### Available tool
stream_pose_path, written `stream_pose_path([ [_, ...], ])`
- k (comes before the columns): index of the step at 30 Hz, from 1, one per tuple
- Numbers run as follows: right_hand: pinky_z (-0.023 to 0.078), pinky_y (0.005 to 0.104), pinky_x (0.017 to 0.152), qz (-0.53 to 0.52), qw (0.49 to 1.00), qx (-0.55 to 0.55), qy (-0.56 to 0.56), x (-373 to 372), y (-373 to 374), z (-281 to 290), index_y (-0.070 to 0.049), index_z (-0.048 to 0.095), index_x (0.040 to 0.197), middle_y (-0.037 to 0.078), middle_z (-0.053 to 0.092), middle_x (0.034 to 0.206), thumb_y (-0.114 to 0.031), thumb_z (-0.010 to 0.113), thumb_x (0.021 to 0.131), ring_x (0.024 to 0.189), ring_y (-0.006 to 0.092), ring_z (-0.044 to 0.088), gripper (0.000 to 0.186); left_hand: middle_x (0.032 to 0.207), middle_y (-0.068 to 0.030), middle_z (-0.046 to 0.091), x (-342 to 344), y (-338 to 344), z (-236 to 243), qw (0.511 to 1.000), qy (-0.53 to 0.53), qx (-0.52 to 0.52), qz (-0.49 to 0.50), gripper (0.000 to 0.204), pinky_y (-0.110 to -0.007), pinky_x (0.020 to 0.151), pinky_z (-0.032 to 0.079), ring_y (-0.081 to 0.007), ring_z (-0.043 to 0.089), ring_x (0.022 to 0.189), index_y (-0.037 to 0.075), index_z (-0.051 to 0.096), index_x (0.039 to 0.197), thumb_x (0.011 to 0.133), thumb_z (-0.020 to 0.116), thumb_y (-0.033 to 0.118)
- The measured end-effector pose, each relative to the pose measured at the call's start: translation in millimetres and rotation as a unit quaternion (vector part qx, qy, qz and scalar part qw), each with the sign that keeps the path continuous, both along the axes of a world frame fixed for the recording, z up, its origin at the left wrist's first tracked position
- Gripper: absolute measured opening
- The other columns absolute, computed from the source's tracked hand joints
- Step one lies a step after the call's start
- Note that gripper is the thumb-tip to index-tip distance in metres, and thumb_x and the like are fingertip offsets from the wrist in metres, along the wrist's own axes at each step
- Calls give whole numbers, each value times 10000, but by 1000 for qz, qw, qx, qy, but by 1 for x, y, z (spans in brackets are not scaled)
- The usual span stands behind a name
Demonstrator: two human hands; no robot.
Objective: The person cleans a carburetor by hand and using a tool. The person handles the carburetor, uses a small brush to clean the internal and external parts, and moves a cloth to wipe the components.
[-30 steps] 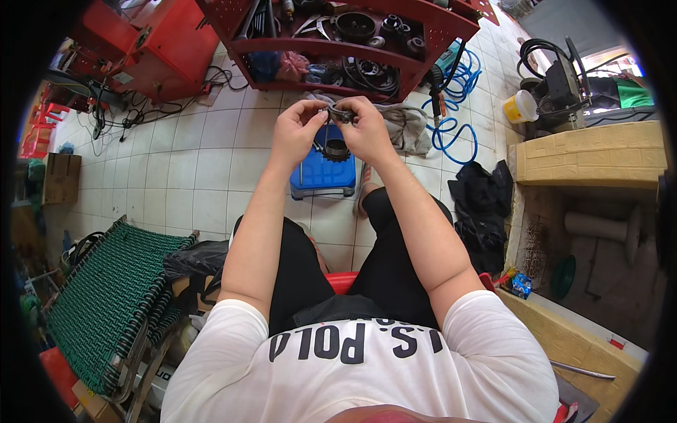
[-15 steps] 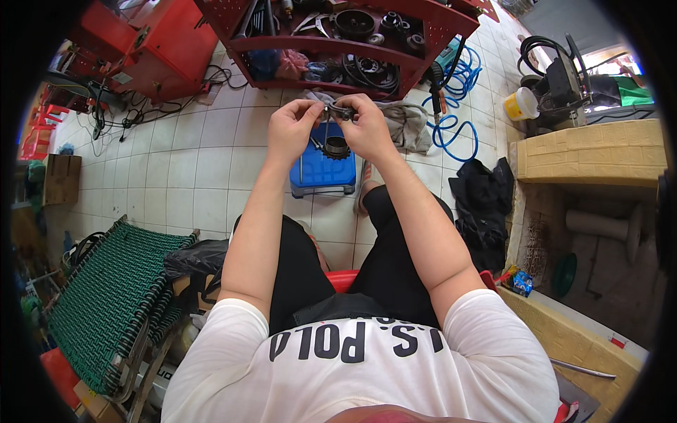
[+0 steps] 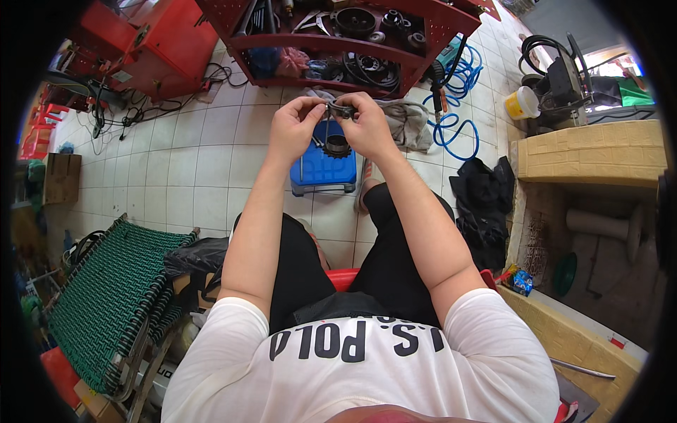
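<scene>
Both hands are raised over a blue plastic stool point(image 3: 322, 176). My left hand point(image 3: 293, 132) has thumb and forefinger pinched at the top of a thin upright metal rod point(image 3: 328, 129). Just to its right, my right hand point(image 3: 365, 130) grips a small dark metal part point(image 3: 342, 112), with the two hands almost touching. On the stool below sits a dark toothed metal ring point(image 3: 337, 148). A second slim rod lies by the stool's left side. The fingertips partly hide the held parts.
A red tool cart point(image 3: 317, 42) holds metal parts ahead, grey cloth point(image 3: 409, 123) at its base. Red machines point(image 3: 155, 53), blue hose point(image 3: 458, 134), white bucket point(image 3: 522, 104), black bundle point(image 3: 479, 211), padded yellow ledge point(image 3: 585, 151) and green woven folding chair point(image 3: 106, 296) surround me.
Both hands have moved slightly up and a little left, still together on the small parts. The toothed ring on the stool shows a bit more.
</scene>
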State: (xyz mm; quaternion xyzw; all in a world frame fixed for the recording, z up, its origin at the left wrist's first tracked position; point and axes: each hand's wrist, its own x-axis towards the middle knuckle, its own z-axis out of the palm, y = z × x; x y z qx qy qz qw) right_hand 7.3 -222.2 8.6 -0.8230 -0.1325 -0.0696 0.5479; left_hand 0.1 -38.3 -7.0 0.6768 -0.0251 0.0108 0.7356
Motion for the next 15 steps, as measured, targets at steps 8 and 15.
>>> stream_pose_path([
  [8, 554, 419, 911, 0, 1000, -5, -1, 0, 0, -2, 2, 739, 1081, 175, 704, 1120, -56, 762, 854, 1056, 356, 694, 235, 1044, -77, 776, 1, -3, -1, 999, -10, -40, 20, 174, -278, 884, 565, -129, 720, 964, -28, 747, 1127, 978, 744, 63],
  [15, 554, 419, 901, 3, 1000, -7, -3, 0, 0, -2, -1, 740, 1081, 177, 706, 1113, -59, 761, 852, 1049, 355, 695, 237, 1078, -79, 769, 1, 4, -4, 1000, -2, -17, -15, 218, -270, 897, 555, -118, 708, 986, -26, 726, 1169, 968, 750, 58],
])
